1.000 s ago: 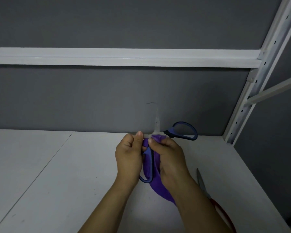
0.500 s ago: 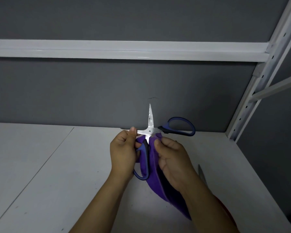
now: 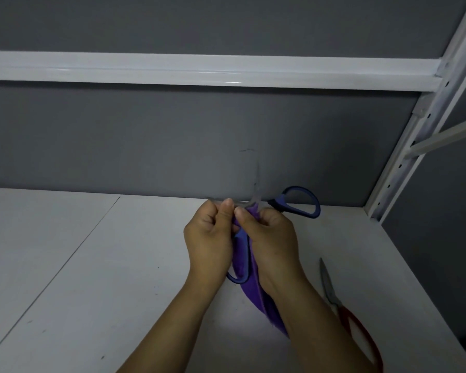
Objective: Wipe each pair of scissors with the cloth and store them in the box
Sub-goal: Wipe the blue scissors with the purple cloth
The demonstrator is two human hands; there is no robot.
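The white shelf board [image 3: 92,265] was the only thing bearing anything: on it lay a pair of red-handled scissors [image 3: 330,286], closed, down and to the right of the blue-handled scissors [image 3: 279,205] and well apart from them, the steel tip pointing away from the person and the red loops towards the near edge.

The blue-handled scissors were up off the board, held between both hands, and spread wide open. One handle loop stuck out to the right of the hands, the other hung down between the wrists, and the two blades were motion-blurred, one rising against the grey back wall [image 3: 172,144] and one running out to the left.

The left hand [image 3: 209,238] sat just left of the scissors' pivot, fingers curled into the palm, thumb and forefinger pinching the leftward blade. The right hand [image 3: 273,238] sat just right of the pivot, touching the left at the thumbs, and gripped the purple cloth [image 3: 258,300], its thumb pressing a fold of it against the scissors near the pivot. The rest of the cloth trailed below the scissors along the right forearm. Both forearms reached up from the bottom edge, converging under the scissors.

Above the scissors ran a white rail [image 3: 199,68]; to their right stood a perforated upright post [image 3: 404,162].
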